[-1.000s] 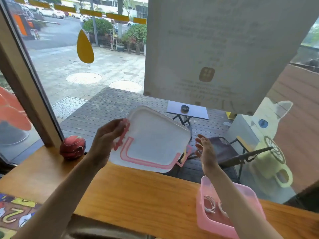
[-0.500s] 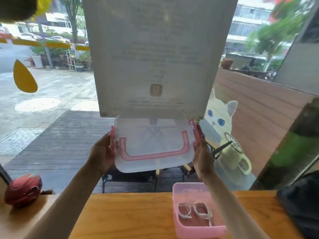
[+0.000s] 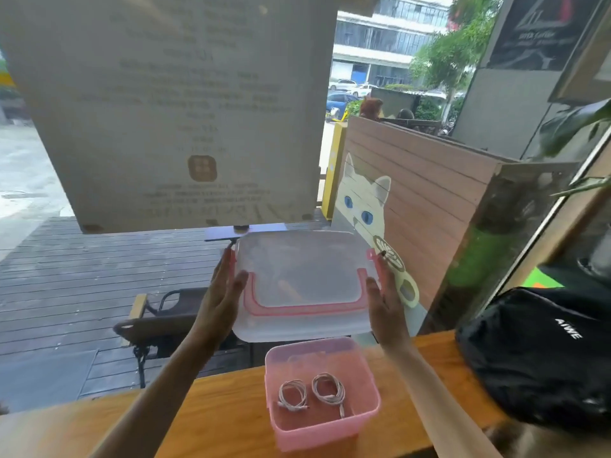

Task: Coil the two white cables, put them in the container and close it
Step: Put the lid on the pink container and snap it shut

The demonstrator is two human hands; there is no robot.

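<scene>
A pink plastic container [image 3: 322, 428] stands open on the wooden counter. Two coiled white cables lie side by side on its floor, one on the left [image 3: 292, 395] and one on the right [image 3: 329, 390]. Above and behind the container I hold its translucent lid [image 3: 302, 282], which has a pink seal and pink side clips. My left hand [image 3: 221, 292] presses against the lid's left edge. My right hand [image 3: 385, 302] grips its right edge. The lid hangs in the air, roughly level, clear of the container's rim.
The wooden counter [image 3: 215, 418] runs along a window. A black bag [image 3: 542, 352] lies on it just right of the container. A large paper notice [image 3: 172, 110] hangs on the glass ahead. Outside are decking and a chair.
My right hand has taken hold of the lid, which went from tilted in the left hand to level between both. My view has swung right, with the container now below the lid.
</scene>
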